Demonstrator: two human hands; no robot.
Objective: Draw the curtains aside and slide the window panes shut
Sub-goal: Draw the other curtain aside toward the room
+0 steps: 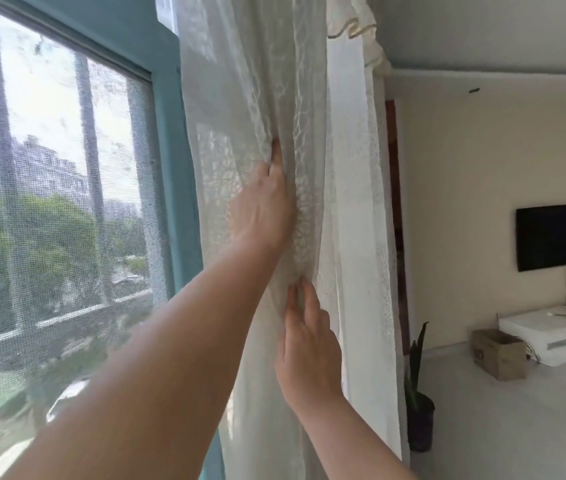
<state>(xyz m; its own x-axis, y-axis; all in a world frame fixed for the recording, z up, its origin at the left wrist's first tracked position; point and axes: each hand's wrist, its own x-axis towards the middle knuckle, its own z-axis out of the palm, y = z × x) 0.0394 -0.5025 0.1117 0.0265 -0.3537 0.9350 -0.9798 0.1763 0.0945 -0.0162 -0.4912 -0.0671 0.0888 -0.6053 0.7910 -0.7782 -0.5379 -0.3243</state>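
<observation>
A sheer white curtain (264,81) hangs bunched in folds beside the teal window frame (170,161). My left hand (264,199) reaches up and presses flat against the gathered fabric, with straight fingers and the fingertips partly buried in a fold. Below it, my right hand (309,344) lies on the same bunch with its fingers straight and pointing up. Left of the frame, the window (53,188) shows a grey mesh screen, with bars, trees and buildings behind it.
To the right the room opens out: a dark potted plant (418,400) stands on the floor by the curtain's edge, with a cardboard box (498,353) and a low white cabinet (551,330) further back. A black TV (556,235) hangs on the cream wall.
</observation>
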